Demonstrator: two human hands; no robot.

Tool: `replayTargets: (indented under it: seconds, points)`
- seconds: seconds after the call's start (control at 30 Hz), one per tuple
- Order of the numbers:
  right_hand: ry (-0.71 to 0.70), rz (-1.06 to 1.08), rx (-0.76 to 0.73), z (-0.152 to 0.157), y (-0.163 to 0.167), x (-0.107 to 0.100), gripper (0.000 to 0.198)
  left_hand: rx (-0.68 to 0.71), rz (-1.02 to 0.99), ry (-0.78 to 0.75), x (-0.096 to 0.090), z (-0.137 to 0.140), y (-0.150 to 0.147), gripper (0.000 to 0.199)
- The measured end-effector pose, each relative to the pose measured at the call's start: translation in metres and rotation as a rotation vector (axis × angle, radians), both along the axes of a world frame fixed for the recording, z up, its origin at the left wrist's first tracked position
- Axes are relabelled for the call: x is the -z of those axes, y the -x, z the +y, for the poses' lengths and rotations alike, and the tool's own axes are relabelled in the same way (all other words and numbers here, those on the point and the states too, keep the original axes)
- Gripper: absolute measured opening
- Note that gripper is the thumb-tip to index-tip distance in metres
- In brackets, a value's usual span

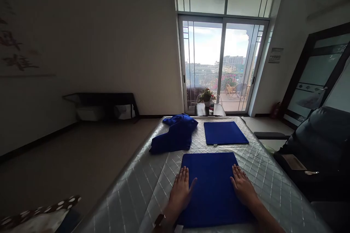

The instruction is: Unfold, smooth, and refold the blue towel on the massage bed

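Note:
Flat in front of me lies a blue rectangular cloth piece (212, 193), smooth like a folded cover or mat. My left hand (181, 187) rests along its left edge, fingers stretched forward and thumb apart. On the opposite edge, my right hand (242, 185) lies flat with its fingers extended. Neither hand grips anything. Farther off, a second flat blue piece (225, 133) has a small white tag at its near edge. To its left sits a crumpled heap of blue cloth (177, 134).
Beneath everything is a table with a silvery quilted cover (153, 174). A dark armchair (322, 145) stands at the right. Beyond the far end are a plant pot (207, 98) and a bottle (212, 104) on a small table, before sliding glass doors (203, 54).

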State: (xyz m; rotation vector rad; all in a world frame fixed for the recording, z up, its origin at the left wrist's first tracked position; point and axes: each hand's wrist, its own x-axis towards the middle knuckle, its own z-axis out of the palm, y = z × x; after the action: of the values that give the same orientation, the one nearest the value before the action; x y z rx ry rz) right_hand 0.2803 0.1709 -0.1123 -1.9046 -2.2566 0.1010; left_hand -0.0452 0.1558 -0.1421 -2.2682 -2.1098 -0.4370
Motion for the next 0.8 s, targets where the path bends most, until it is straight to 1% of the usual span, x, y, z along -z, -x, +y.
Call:
replayTargets:
  seconds: [0.17,0.3,0.4,0.5,0.57,0.6,0.67,0.8]
  points:
    - [-0.019,-0.051,-0.037,-0.021,-0.003,-0.006,0.066,-0.011,-0.008,0.033,-0.003,-0.002,-0.001,0.086]
    - [0.050,0.008,-0.018,-0.040,-0.006,-0.003,0.067,-0.007,-0.013,0.031,0.005,0.001,0.000,0.086]
    - [0.081,0.055,-0.011,-0.045,-0.007,-0.001,0.066,-0.004,-0.003,0.018,0.008,0.003,0.003,0.083]
    - [0.068,0.065,-0.008,-0.045,-0.007,0.000,0.065,-0.034,0.017,-0.003,0.002,0.000,0.002,0.083]
    - [0.051,0.070,-0.009,-0.044,-0.008,0.002,0.064,-0.048,0.032,-0.033,-0.006,-0.006,-0.007,0.081]
    - [0.043,0.073,-0.009,-0.043,-0.008,0.003,0.063,-0.030,0.039,-0.049,-0.010,-0.011,-0.015,0.080]
    - [0.031,0.078,-0.009,-0.042,-0.008,0.006,0.062,0.079,0.048,-0.066,-0.020,-0.023,-0.039,0.078]
    - [0.003,0.070,-0.004,-0.040,-0.010,0.013,0.061,0.428,-0.009,-0.010,-0.041,-0.041,-0.112,0.077]
